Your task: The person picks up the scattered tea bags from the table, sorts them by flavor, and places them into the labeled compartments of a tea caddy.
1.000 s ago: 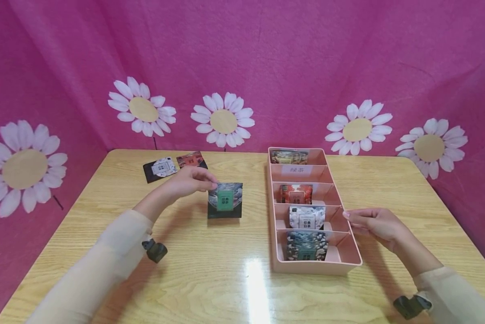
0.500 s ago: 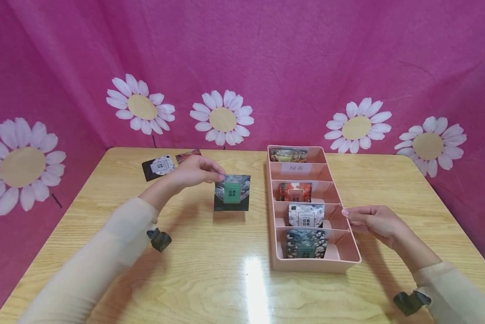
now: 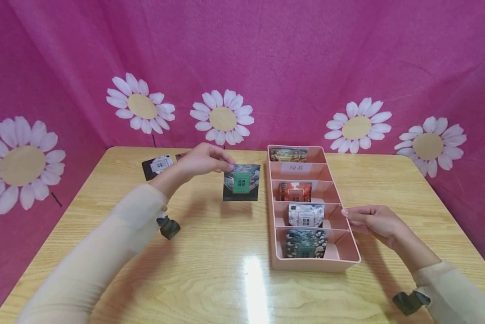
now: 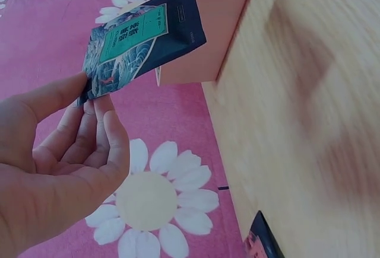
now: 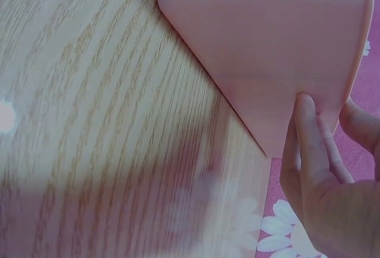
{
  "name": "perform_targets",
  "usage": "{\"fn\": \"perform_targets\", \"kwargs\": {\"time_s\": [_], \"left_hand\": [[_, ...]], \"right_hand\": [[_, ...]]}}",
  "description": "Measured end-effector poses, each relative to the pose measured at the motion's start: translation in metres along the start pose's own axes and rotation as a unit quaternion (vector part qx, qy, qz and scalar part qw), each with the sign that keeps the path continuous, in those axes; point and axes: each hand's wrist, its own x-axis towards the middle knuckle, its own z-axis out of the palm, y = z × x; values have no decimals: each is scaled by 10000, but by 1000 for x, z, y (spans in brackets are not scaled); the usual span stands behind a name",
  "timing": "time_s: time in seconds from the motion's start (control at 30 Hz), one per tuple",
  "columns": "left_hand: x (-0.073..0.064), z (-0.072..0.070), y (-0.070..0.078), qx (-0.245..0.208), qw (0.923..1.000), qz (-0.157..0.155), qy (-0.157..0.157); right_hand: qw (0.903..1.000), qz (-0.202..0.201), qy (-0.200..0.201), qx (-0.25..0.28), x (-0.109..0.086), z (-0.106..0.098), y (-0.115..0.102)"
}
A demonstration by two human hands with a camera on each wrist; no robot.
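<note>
My left hand [image 3: 206, 159] pinches the top left corner of a dark tea sachet with a green label [image 3: 241, 183]. In the head view the sachet hangs above the table, left of a pink divided box [image 3: 315, 265] and apart from it. The left wrist view shows thumb and fingers meeting at the corner of that tea sachet [image 4: 139, 44]. My right hand [image 3: 376, 222] grips the box's right side. In the right wrist view, its fingertips press on the outer wall of the pink box [image 5: 261, 38], with the thumb at the rim.
Sachets stand in several compartments: yellowish [image 3: 289, 155], red [image 3: 295, 192], white [image 3: 306, 216] and dark green [image 3: 306, 244]. The second compartment from the back shows a handwritten label [image 3: 296, 168]. A black-and-white sachet [image 3: 157, 166] lies at the table's back left, a red one mostly hidden beside it.
My left hand has carried the green-labelled tea sachet up, to the right and toward the back, closer to the box. The right hand has stayed on the box's side.
</note>
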Motion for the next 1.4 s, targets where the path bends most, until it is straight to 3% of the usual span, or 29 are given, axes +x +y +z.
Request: {"fn": "perform_targets", "kwargs": {"time_s": [0.63, 1.07, 1.4], "left_hand": [[32, 11, 34, -208, 9997, 97, 129], [53, 22, 61, -221, 9997, 74, -90], [74, 32, 76, -162, 9995, 241, -104]], "right_hand": [[10000, -48, 6, 31, 0, 1, 1], [10000, 22, 66, -71, 0, 1, 0], [10000, -55, 25, 2, 0, 0, 2]]}}
